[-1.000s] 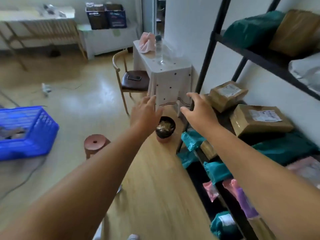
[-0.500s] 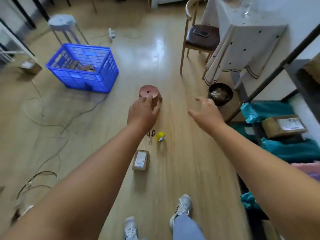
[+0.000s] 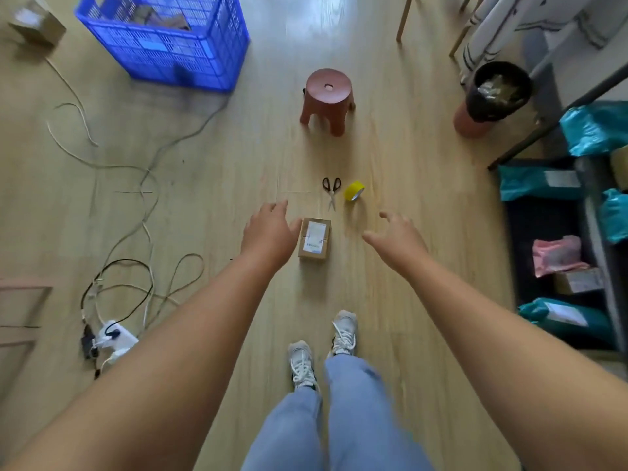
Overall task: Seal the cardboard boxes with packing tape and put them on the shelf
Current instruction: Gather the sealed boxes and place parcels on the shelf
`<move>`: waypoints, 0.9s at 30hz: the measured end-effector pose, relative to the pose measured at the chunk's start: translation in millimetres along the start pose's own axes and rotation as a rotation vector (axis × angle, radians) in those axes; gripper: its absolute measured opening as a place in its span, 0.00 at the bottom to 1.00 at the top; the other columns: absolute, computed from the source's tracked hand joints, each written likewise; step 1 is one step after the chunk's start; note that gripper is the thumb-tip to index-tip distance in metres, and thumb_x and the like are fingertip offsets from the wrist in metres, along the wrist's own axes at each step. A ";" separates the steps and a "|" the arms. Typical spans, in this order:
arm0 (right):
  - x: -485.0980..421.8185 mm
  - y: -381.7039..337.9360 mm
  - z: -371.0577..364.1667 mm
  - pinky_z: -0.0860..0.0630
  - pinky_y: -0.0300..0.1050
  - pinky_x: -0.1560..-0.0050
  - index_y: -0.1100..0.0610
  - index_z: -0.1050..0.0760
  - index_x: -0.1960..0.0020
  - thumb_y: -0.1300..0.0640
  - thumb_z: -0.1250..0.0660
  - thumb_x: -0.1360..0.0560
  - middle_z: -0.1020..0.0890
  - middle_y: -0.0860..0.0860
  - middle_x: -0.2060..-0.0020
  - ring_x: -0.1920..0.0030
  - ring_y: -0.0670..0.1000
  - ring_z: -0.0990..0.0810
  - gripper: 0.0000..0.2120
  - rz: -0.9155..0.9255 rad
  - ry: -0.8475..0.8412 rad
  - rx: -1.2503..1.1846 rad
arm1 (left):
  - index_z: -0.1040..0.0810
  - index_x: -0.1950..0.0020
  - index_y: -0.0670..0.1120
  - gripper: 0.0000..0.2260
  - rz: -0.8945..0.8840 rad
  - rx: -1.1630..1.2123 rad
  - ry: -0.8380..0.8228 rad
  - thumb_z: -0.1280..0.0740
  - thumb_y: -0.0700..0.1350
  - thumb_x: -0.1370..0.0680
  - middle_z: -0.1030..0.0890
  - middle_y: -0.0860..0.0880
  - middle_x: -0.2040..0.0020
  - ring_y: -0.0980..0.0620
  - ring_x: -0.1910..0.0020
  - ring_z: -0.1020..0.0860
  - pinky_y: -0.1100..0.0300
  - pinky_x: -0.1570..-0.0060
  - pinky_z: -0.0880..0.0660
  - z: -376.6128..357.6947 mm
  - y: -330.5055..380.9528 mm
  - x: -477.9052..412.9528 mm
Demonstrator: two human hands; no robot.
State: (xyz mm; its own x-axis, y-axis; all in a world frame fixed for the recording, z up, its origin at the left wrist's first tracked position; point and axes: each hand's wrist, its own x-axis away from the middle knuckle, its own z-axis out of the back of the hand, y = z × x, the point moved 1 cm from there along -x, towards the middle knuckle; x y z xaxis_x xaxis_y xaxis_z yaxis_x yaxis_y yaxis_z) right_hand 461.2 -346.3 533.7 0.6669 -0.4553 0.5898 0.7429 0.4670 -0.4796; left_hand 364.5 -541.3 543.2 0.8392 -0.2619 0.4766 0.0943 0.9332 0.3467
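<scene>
A small cardboard box [image 3: 314,238] with a white label lies on the wooden floor in front of my feet. My left hand [image 3: 268,231] hovers just left of it, fingers apart, holding nothing. My right hand [image 3: 396,236] is stretched out to the box's right, also empty with spread fingers. Beyond the box lie black-handled scissors [image 3: 331,190] and a roll of yellow packing tape [image 3: 354,191]. The dark metal shelf [image 3: 591,212] stands at the right edge, loaded with teal mailers, a pink bag and small boxes.
A red-brown plastic stool [image 3: 328,98] stands beyond the tape. A black-lined bin [image 3: 492,96] sits near the shelf post. A blue crate [image 3: 166,39] is at the far left, another box [image 3: 35,23] beside it. Loose cables and a power strip [image 3: 108,338] lie on the left.
My view has swung down from the shelf and table to the floor. The box, scissors and tape now lie straight ahead, and both empty hands hang either side of the box.
</scene>
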 end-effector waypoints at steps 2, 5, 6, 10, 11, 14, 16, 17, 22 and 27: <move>-13.3 6.2 -22.9 0.31 0.48 0.38 0.55 0.37 0.23 0.50 0.33 0.22 0.33 0.56 0.27 0.30 0.57 0.30 0.30 -0.021 -0.051 0.003 | 0.40 0.20 0.46 0.25 0.028 0.013 -0.031 0.43 0.54 0.16 0.35 0.45 0.23 0.43 0.26 0.37 0.49 0.28 0.39 -17.5 -13.5 -12.1; -50.3 16.8 -61.5 0.31 0.48 0.38 0.55 0.38 0.23 0.49 0.34 0.21 0.32 0.57 0.26 0.30 0.57 0.30 0.30 -0.058 -0.132 0.020 | 0.40 0.20 0.46 0.25 0.092 0.036 -0.076 0.43 0.52 0.16 0.36 0.46 0.23 0.44 0.25 0.37 0.50 0.29 0.39 -51.1 -35.0 -42.7; -63.5 22.2 -74.7 0.31 0.48 0.39 0.55 0.38 0.23 0.49 0.33 0.21 0.32 0.57 0.26 0.30 0.58 0.29 0.30 -0.075 -0.155 0.017 | 0.40 0.20 0.46 0.25 0.116 0.051 -0.089 0.43 0.52 0.16 0.36 0.46 0.23 0.45 0.25 0.37 0.50 0.29 0.38 -63.9 -42.7 -53.3; -116.6 48.6 -127.5 0.31 0.47 0.41 0.55 0.39 0.22 0.48 0.34 0.20 0.32 0.55 0.26 0.30 0.57 0.28 0.30 -0.152 -0.206 -0.042 | 0.39 0.21 0.46 0.24 0.191 0.107 -0.137 0.43 0.51 0.16 0.35 0.46 0.23 0.45 0.25 0.36 0.49 0.30 0.37 -121.1 -76.3 -97.8; -131.3 57.1 -143.3 0.30 0.48 0.39 0.56 0.39 0.22 0.48 0.34 0.20 0.31 0.55 0.26 0.30 0.57 0.28 0.30 -0.179 -0.214 -0.064 | 0.39 0.21 0.46 0.24 0.210 0.119 -0.153 0.43 0.51 0.16 0.35 0.46 0.23 0.45 0.25 0.36 0.50 0.30 0.36 -138.7 -85.8 -111.4; -173.4 83.9 -193.0 0.30 0.52 0.33 0.56 0.39 0.22 0.47 0.33 0.21 0.30 0.56 0.26 0.29 0.57 0.29 0.31 -0.260 -0.246 -0.115 | 0.39 0.21 0.46 0.23 0.270 0.162 -0.201 0.43 0.50 0.16 0.36 0.47 0.22 0.46 0.24 0.37 0.52 0.29 0.37 -192.7 -113.0 -150.7; -203.5 101.0 -226.5 0.30 0.52 0.33 0.56 0.40 0.22 0.47 0.33 0.21 0.31 0.55 0.26 0.29 0.57 0.29 0.32 -0.289 -0.261 -0.131 | 0.39 0.20 0.46 0.23 0.288 0.183 -0.239 0.43 0.49 0.15 0.36 0.47 0.22 0.46 0.24 0.37 0.52 0.29 0.38 -230.1 -127.5 -179.7; -221.1 110.8 -244.3 0.29 0.52 0.33 0.56 0.40 0.22 0.46 0.33 0.21 0.31 0.55 0.26 0.29 0.57 0.29 0.32 -0.306 -0.259 -0.134 | 0.39 0.20 0.47 0.23 0.289 0.185 -0.254 0.43 0.49 0.15 0.36 0.47 0.22 0.46 0.24 0.37 0.52 0.29 0.37 -250.4 -134.4 -196.8; -304.1 148.4 -330.3 0.31 0.52 0.33 0.57 0.42 0.21 0.46 0.33 0.21 0.31 0.57 0.26 0.29 0.58 0.30 0.35 -0.364 -0.236 -0.179 | 0.40 0.20 0.47 0.23 0.285 0.191 -0.310 0.44 0.49 0.15 0.35 0.45 0.23 0.44 0.25 0.35 0.52 0.30 0.36 -338.8 -172.3 -276.8; -366.7 181.1 -395.3 0.33 0.50 0.33 0.60 0.47 0.20 0.45 0.35 0.19 0.36 0.56 0.23 0.25 0.59 0.34 0.37 -0.406 -0.217 -0.204 | 0.43 0.20 0.47 0.24 0.323 0.227 -0.342 0.43 0.50 0.15 0.36 0.45 0.22 0.43 0.25 0.35 0.53 0.31 0.36 -411.7 -209.7 -341.6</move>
State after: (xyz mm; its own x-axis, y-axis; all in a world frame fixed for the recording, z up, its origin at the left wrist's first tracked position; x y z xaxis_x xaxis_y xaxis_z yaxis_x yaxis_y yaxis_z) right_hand 373.7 -394.4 -26.2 0.3107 -0.3909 0.8664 0.9505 0.1175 -0.2878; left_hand 278.5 -546.3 -24.9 0.5795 -0.0702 0.8119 -0.2906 0.9130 0.2863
